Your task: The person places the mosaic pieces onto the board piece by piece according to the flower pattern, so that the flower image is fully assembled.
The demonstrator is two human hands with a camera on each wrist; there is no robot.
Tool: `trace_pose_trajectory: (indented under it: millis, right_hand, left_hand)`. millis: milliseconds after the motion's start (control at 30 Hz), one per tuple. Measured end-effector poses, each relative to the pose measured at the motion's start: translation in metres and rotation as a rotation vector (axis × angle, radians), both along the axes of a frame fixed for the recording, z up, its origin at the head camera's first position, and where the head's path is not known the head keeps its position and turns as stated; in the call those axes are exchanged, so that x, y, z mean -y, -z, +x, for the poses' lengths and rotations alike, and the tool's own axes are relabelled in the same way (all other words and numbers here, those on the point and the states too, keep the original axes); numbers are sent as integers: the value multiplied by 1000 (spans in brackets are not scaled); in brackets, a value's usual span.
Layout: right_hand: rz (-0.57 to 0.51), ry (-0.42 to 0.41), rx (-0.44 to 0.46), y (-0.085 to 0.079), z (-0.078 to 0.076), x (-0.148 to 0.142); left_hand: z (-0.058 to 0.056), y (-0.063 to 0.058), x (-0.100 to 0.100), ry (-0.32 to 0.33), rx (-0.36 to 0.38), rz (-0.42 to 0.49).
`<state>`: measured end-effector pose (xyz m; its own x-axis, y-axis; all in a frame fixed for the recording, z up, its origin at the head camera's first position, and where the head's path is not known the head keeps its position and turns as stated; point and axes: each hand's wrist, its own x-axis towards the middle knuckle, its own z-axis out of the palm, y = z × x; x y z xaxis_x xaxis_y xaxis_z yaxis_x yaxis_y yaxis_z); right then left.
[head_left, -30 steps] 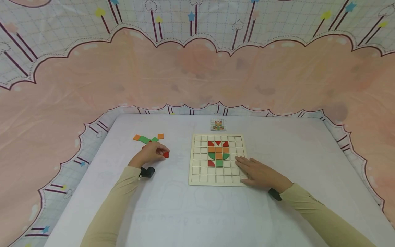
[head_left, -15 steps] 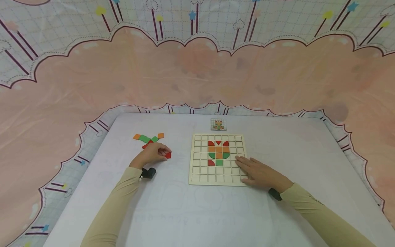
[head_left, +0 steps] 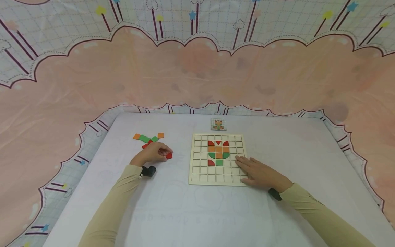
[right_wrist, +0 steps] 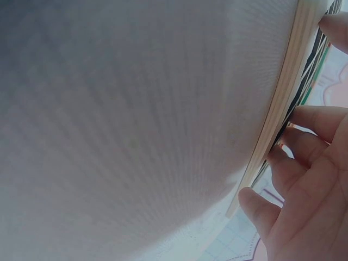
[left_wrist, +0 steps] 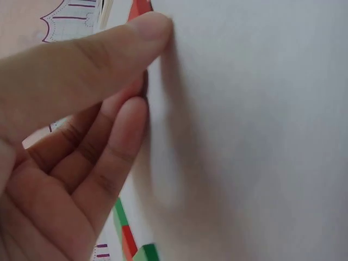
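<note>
My left hand (head_left: 152, 153) is low over the table, left of the board, and pinches a red tile (head_left: 169, 156) between thumb and fingers. In the left wrist view, the thumb covers most of that red tile (left_wrist: 141, 7). A wooden grid board (head_left: 200, 176) lies flat, with red, orange and green pieces forming a tulip-like figure (head_left: 218, 150) on it. My right hand (head_left: 262, 173) rests on the board's right edge with fingers spread. From the right wrist, the board's side edge (right_wrist: 277, 103) shows beside the fingertips.
Behind my left hand lie loose tiles: green ones (head_left: 144, 139), orange ones (head_left: 160, 135) and red ones (head_left: 144, 146), partly hidden by the hand. A small pattern card (head_left: 218, 124) sits beyond the board. White cloth (head_left: 185, 212) covers the table.
My left hand has shifted slightly to the right with the red tile, away from the loose tiles. The right hand and the board have stayed in place.
</note>
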<state>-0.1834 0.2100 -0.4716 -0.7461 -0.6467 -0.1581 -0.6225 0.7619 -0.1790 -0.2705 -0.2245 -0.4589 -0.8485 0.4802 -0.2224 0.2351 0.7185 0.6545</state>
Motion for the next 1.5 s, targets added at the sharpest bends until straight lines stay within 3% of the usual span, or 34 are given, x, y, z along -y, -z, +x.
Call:
trace_pose_trajectory:
  millis: [400,733,967,1200,1500]
  right_hand:
    - [-4,4,9,-2,0,1]
    - [-3,2,-9,-2,0,0]
    - [-10,6,18,-5,1,1]
    - [-6,-4,11,-3,0,0]
    - [-19,-17,15,1,-2,-2]
  left_hand:
    - [3,4,-22,-62,-81,40]
    - [9,0,-71,-48,-100,111]
    - [16,2,-117,21,-73,150]
    - [20,3,-156,151,-75,175]
    - [14,5,-186,249,-39,146]
